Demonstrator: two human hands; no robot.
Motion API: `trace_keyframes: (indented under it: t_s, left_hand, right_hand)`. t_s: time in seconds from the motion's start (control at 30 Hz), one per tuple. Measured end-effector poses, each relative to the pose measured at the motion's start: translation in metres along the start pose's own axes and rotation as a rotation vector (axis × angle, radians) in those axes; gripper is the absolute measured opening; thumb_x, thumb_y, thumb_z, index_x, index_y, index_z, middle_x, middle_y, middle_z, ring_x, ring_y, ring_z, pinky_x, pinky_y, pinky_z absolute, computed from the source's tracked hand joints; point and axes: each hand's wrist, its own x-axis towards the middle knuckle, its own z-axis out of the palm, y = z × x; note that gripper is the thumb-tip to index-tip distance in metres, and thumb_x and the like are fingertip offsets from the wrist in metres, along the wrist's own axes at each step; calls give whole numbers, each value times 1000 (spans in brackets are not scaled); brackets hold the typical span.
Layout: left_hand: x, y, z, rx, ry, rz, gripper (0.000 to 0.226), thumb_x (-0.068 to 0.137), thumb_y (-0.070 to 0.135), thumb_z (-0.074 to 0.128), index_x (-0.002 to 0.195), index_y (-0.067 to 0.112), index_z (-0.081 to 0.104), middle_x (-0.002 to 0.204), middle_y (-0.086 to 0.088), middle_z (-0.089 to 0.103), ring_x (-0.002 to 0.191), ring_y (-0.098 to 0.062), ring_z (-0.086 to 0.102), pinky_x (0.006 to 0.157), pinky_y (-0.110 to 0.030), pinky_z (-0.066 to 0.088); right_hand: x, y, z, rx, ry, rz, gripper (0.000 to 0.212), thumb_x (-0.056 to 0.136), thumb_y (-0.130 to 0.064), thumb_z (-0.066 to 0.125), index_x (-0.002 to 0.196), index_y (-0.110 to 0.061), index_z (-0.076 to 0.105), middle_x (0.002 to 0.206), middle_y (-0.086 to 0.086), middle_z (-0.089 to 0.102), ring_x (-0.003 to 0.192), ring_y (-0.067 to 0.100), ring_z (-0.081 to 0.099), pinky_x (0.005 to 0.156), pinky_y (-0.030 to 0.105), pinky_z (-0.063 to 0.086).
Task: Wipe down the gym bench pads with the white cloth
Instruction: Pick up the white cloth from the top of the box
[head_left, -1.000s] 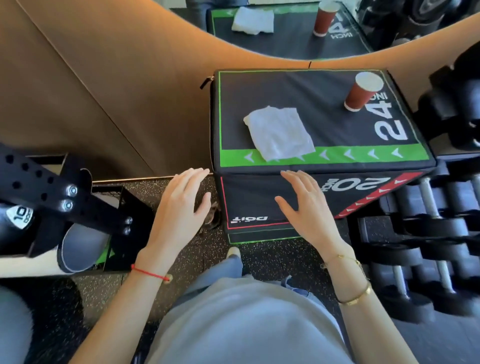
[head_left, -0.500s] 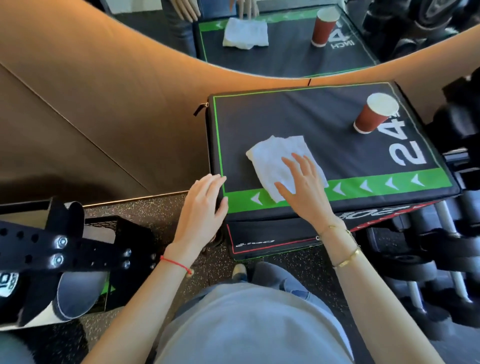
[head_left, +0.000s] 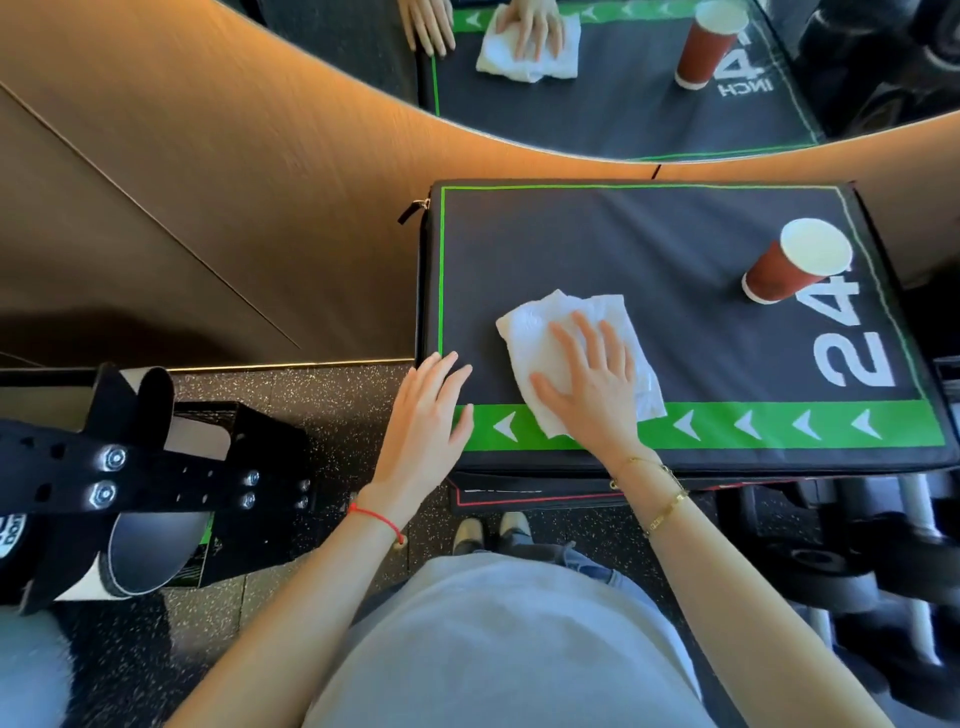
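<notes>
Now my right hand lies flat, fingers spread, pressing on the white cloth near the front left of the black padded surface. My left hand rests open on its left front corner. A red paper cup stands at the right, well apart from the cloth.

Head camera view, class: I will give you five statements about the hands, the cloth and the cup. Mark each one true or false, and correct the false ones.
1. The right hand lies flat on the white cloth. True.
2. The left hand grips the cloth. False: it rests at the pad's near left corner, beside the cloth.
3. The red paper cup lies tipped over. False: it stands upright on the pad's right side.
4. The cloth overlaps the green arrow stripe. True.
5. The cup stands on the cloth. False: they are well apart.
</notes>
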Motion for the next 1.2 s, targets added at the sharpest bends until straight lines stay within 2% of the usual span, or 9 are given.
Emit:
trace_keyframes:
  t_s: [0.1, 0.2, 0.3, 0.57, 0.73, 0.83, 0.97, 1.1, 1.2]
  left_hand:
    - [1, 3, 2, -1, 9, -16, 45, 98, 19, 53, 141, 9, 49, 152, -7, 41, 146, -23, 30, 120, -46, 28]
    - [1, 3, 4, 8, 14, -26, 45, 98, 19, 53, 141, 10, 49, 152, -6, 42, 146, -22, 30, 119, -46, 29]
    - [1, 4, 4, 17, 20, -27, 44, 98, 20, 53, 141, 11, 49, 151, -6, 42, 146, -21, 31, 120, -45, 29]
    - [2, 13, -1, 22, 41, 13, 42, 98, 19, 53, 138, 9, 52, 147, -6, 47, 143, -21, 36, 119, -45, 30]
    - [4, 20, -6, -7, 29, 89, 42, 98, 20, 53, 138, 10, 52, 145, -5, 50, 142, -20, 37, 119, -45, 30]
    - [2, 20, -10, -25, 2, 173, 41, 98, 19, 54, 138, 9, 53, 144, -4, 51, 141, -21, 39, 119, -45, 31]
    - [-6, 12, -18, -41, -69, 313, 41, 96, 17, 56, 136, 9, 55, 142, -5, 53, 139, -22, 42, 118, -41, 32]
    - [-21, -2, -29, -67, -132, 456, 39, 94, 15, 58, 133, 10, 57, 138, -4, 56, 135, -21, 46, 118, -36, 32]
    - [-35, -13, -36, -82, -182, 589, 37, 93, 15, 59, 130, 11, 60, 134, -2, 59, 130, -20, 50, 115, -39, 36]
  right_hand:
    - [-4, -2, -4, 38, 47, -37, 48, 94, -45, 59, 137, -24, 51, 148, -1, 42, 133, 34, 33, 107, 46, 28]
    - [-11, -6, -6, 25, 148, -85, 31, 93, -30, 64, 121, -17, 63, 130, 2, 58, 109, 38, 49, 90, 47, 41]
    - [-11, -5, -10, 16, 177, -137, 25, 91, -18, 67, 115, -10, 65, 118, 10, 62, 92, 39, 52, 79, 48, 47]
    - [-32, 13, -29, 196, 182, -51, 26, 94, -17, 65, 120, -12, 62, 124, 10, 54, 100, 34, 45, 90, 42, 41]
    - [-57, 19, -38, 215, 255, 60, 25, 97, -24, 62, 121, -15, 60, 126, 5, 51, 100, 27, 42, 83, 37, 43]
    - [-79, 13, -38, 222, 308, 119, 26, 96, -23, 63, 120, -16, 59, 126, 3, 49, 101, 26, 42, 81, 38, 44]
    - [-120, -7, -30, 215, 386, 255, 28, 93, -21, 65, 120, -16, 60, 124, 5, 51, 100, 27, 42, 87, 44, 46]
    - [-172, -45, -13, 203, 475, 402, 27, 93, -21, 66, 119, -17, 61, 124, 3, 51, 98, 23, 40, 87, 40, 45]
    - [-215, -78, 4, 165, 535, 517, 26, 93, -21, 68, 117, -16, 61, 123, 4, 51, 96, 21, 39, 85, 38, 45]
